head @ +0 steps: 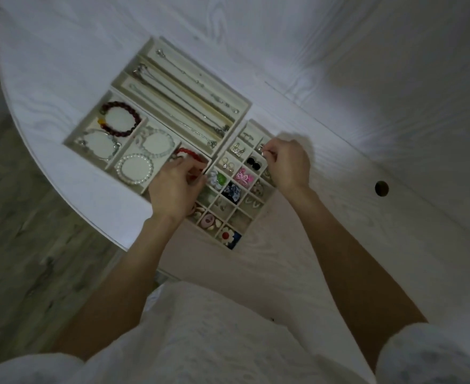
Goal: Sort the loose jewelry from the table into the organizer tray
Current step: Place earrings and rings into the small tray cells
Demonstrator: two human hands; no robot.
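The left hand (176,187) covers part of the red beaded bracelet (190,156) and several grid compartments. A tiny silvery piece (263,153) pinched by the right hand (289,164) is too blurred to identify.

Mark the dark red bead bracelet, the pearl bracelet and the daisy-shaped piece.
dark red bead bracelet (134,116): head view, beads on its right side.
pearl bracelet (120,173): head view, pearls on its left side.
daisy-shaped piece (226,235): head view, its red centre.
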